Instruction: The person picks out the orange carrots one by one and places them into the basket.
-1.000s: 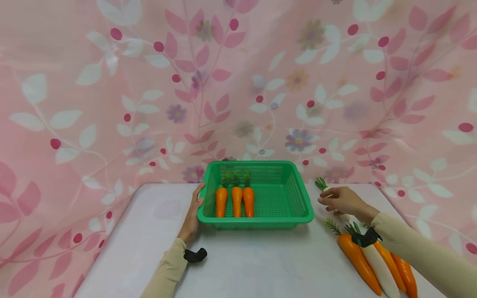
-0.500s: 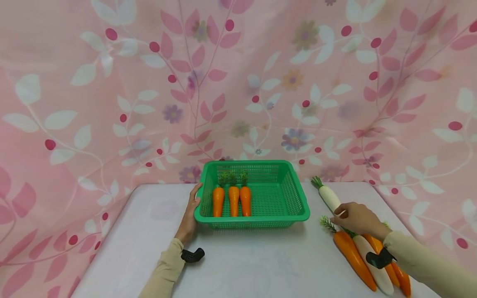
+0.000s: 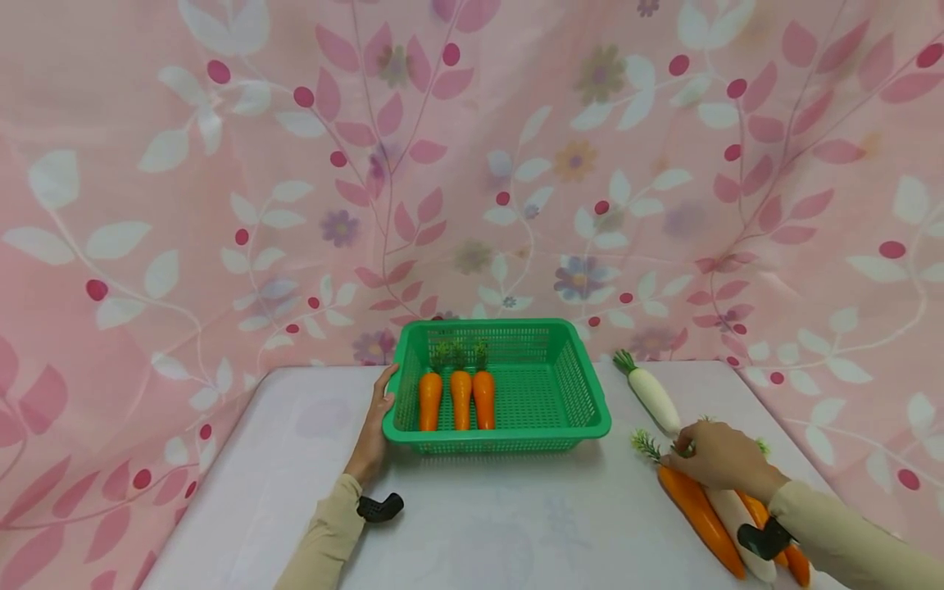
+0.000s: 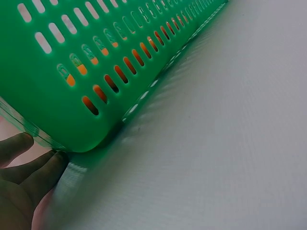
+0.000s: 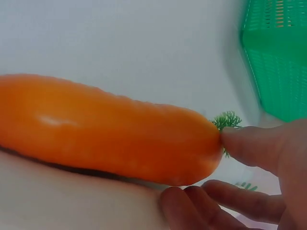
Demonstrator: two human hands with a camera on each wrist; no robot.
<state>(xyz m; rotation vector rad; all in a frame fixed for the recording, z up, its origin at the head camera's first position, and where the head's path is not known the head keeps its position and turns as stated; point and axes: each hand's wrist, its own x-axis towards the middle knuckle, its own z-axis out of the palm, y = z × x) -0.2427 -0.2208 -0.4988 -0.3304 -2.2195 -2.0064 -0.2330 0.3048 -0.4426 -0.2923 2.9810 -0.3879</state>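
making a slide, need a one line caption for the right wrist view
Right hand pinching the leafy end of an orange carrot lying on the white table, green basket at upper right.

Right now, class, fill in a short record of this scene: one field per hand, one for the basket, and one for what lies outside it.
Left hand: rests against the left rim of the green basket.
Right hand: fingers touch the leafy end of an orange carrot on the table.
Basket contents: three carrots, side by side.
Outside the basket: a white radish lying alone, plus more carrots and a second white radish under the right arm.
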